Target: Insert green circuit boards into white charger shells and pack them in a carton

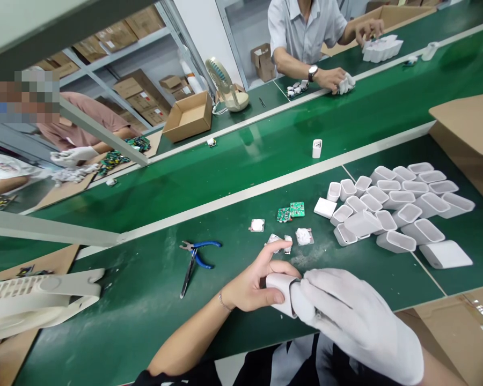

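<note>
My bare left hand [251,284] is closed around a white plastic housing [279,292], thumb in front and fingers behind. The housing lies tilted, its open end facing right. My right hand [354,311], in a white glove, is at that open end with its fingers bent together. A rounded white shape shows there; whether it is a part or a gloved fingertip I cannot tell. Just beyond my left hand lie small pieces with white paste [304,236] and green circuit boards [297,209]. Many white housings [408,213] stand grouped to the right, mostly with openings up.
Blue-handled pliers [201,245] and dark tweezers [188,276] lie left of my hands. A beige fan [44,300] is at far left. Cardboard boxes [470,134] border the right side. Across the green belt [265,145], which carries a housing [316,148], co-workers handle parts.
</note>
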Demonstrator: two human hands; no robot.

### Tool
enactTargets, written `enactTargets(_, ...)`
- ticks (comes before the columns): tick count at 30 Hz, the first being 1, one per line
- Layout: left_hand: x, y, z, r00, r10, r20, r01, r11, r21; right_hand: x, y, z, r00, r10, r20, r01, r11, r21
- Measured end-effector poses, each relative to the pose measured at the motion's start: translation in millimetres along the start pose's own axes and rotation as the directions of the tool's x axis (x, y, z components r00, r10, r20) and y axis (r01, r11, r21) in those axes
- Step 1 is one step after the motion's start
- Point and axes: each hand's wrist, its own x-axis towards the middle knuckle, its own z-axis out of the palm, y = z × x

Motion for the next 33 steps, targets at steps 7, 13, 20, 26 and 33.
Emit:
enactTargets(7,0,-5,1.3,0.999,-0.028,-0.042,0.03,0.998,0.046,-5,1,12,0.986,0.163,0.035,-0.167,0.951,0.26)
enactTargets(13,9,-3,1.0,0.984,0.175,0.028,-0.173,0.913,0.369,-2,-2,38,0.632,0.599,0.492,-0.688,0.142,0.711)
enactTargets(20,4,-1,-2.9,0.924,0.378,0.053,-0.197,0.355,0.914,8,1,69,0.557,0.681,0.476,-0.652,0.003,0.758)
enactTargets(26,-4,-2,-4.3,0.905,0.42,-0.063,-0.098,0.35,0.931,15,3,81,0.615,0.659,0.433,-0.603,0.04,0.797)
enactTargets(33,-19,0,-14.0,0.903,0.415,-0.114,-0.055,0.373,0.926,36,7,70,0.678,0.521,0.519,-0.708,0.274,0.651)
